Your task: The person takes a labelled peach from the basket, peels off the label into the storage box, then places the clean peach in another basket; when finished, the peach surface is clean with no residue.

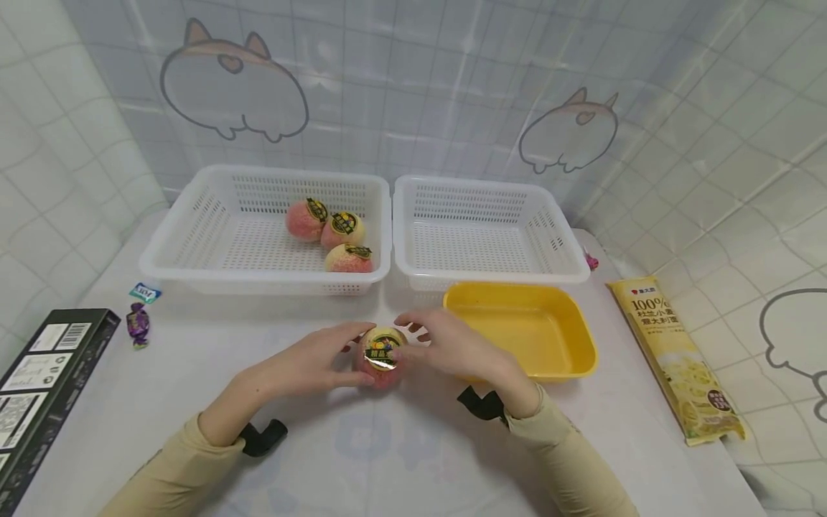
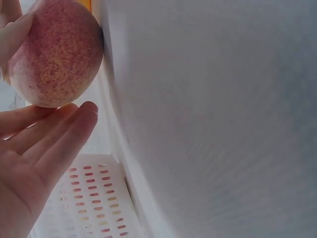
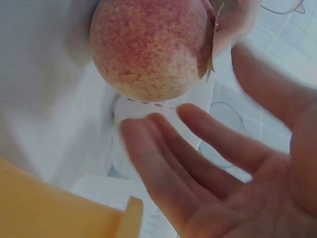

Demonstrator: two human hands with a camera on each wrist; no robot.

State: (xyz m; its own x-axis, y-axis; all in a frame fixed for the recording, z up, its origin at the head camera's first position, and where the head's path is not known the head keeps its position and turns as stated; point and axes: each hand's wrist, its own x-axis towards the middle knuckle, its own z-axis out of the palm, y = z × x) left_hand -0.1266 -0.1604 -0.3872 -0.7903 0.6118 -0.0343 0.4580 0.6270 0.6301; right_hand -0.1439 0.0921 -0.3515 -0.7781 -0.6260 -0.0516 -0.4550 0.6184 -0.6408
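Note:
A pink and yellow peach [image 1: 382, 373] with a black and gold label [image 1: 382, 350] sits on the white table, between both hands. My left hand [image 1: 316, 361] holds it from the left, fingers at its far side and thumb at its near side. In the left wrist view, fingertips touch the peach [image 2: 57, 54]. My right hand [image 1: 452, 345] is at its right, thumb over the label in the head view. In the right wrist view, the right fingers [image 3: 163, 153] are slightly bent and apart from the peach [image 3: 148, 49]; the label stands edge-on there.
Behind are a white basket [image 1: 258, 276] holding three labelled peaches and a second white basket [image 1: 491, 276]. A yellow tub [image 1: 523, 370] stands beside my right hand. A pasta packet [image 1: 675, 359] lies right; a black box [image 1: 58, 388] and wrapped candies [image 1: 138, 324] lie left.

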